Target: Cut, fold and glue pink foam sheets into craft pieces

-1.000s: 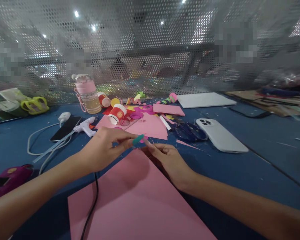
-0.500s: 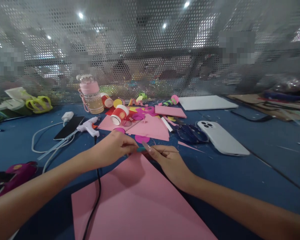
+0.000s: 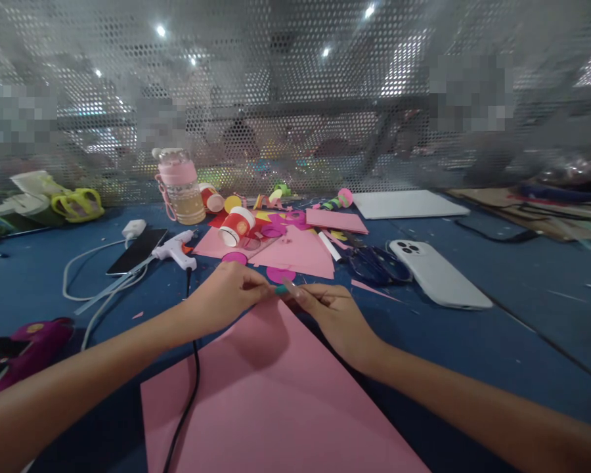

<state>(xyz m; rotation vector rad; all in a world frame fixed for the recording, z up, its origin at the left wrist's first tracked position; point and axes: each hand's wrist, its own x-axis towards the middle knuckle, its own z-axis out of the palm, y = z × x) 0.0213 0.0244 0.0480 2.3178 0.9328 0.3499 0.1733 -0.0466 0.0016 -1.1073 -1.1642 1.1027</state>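
Note:
Between my two hands is a small teal piece point(image 3: 280, 290), mostly covered by the fingers, so its kind cannot be made out. My left hand point(image 3: 229, 289) is closed in a pinch at its left end. From the other side, the thumb and fingers of my right hand point(image 3: 337, 315) grip it. Both hands are just over the far corner of a large pink paper sheet point(image 3: 276, 401), which lies on the blue table point(image 3: 473, 368). A black cord point(image 3: 192, 387) runs across the sheet's left part, leading from a white glue gun point(image 3: 176, 249).
Beyond the hands lie pink papers point(image 3: 300, 253), a red paper cup point(image 3: 237, 225) and a white marker point(image 3: 329, 246). Dark blue-handled scissors point(image 3: 379, 264) and a white phone point(image 3: 438, 272) are to the right. A drink bottle point(image 3: 182, 187) stands before a perforated metal screen point(image 3: 295, 85).
The fingers shift slightly around the teal piece, and both hands stay in nearly the same place. A small pink scrap now shows left of my left forearm.

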